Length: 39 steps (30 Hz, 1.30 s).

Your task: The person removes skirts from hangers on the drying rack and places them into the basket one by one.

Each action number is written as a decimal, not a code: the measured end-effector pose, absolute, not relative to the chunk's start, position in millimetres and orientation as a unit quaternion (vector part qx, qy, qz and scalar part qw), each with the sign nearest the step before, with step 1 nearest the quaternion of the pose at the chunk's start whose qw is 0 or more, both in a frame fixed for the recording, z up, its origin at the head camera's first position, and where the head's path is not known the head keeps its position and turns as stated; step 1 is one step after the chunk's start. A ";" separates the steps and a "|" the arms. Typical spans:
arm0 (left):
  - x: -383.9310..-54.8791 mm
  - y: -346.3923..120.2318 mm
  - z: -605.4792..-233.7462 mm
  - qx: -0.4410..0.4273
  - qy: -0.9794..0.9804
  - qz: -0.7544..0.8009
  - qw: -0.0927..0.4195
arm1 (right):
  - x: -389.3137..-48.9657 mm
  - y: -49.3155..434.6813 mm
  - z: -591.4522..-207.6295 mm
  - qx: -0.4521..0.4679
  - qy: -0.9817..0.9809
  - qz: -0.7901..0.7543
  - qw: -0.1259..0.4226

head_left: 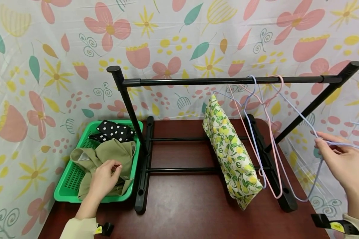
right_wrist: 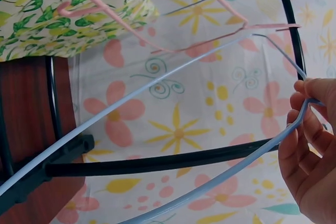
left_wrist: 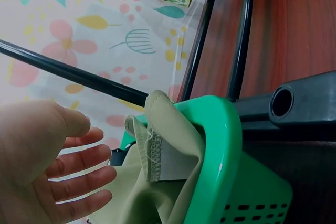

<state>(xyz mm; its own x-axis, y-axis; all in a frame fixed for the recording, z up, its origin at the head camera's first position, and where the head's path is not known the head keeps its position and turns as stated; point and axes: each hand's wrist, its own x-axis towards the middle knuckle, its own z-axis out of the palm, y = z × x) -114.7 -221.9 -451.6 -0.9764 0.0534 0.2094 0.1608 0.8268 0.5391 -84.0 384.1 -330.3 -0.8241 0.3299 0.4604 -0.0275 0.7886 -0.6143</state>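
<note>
My right hand (head_left: 345,162) pinches a pale blue hanger (right_wrist: 157,80) near its neck, beside the right end of the black rack (head_left: 179,81). My left hand (head_left: 104,177), fingers loosely bent and holding nothing, is over an olive-green garment (head_left: 116,152) in the green basket (head_left: 61,182). In the left wrist view, a pale inner patch and stitched seam show on that garment. A white cloth with lemon print (head_left: 231,152) hangs from the rack on a blue hanger (head_left: 250,124). Next to it hangs a pink hanger (head_left: 272,139).
A black cloth with white dots (head_left: 115,131) lies at the back of the basket. The rack's left foot (head_left: 142,189) stands just right of the basket on a dark red-brown table (head_left: 182,205). A flower-printed sheet (head_left: 167,36) covers the wall behind.
</note>
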 end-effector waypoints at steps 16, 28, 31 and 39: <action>-118.3 -202.4 -444.6 -0.081 -0.942 -0.304 0.116 | -109.0 379.5 -311.1 -0.034 -0.929 0.215 0.301; -114.5 -191.8 -440.1 -0.083 -0.938 -0.310 0.130 | -133.6 374.5 -308.6 -0.013 -0.942 0.176 0.285; -113.9 -190.5 -439.7 -0.085 -0.938 -0.309 0.132 | -139.5 372.5 -307.0 -0.003 -0.944 0.164 0.286; -112.6 -188.8 -443.6 -0.098 -0.935 -0.306 0.148 | -155.6 367.7 -297.4 0.046 -0.932 0.149 0.326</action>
<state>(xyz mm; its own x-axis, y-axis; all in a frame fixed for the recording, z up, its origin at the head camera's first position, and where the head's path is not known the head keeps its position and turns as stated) -112.6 -188.8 -443.6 -0.9370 0.0927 0.3367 0.2738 0.7935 0.5435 -155.6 367.7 -297.4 -0.7826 0.0122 0.6224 -0.1829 0.9512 -0.2486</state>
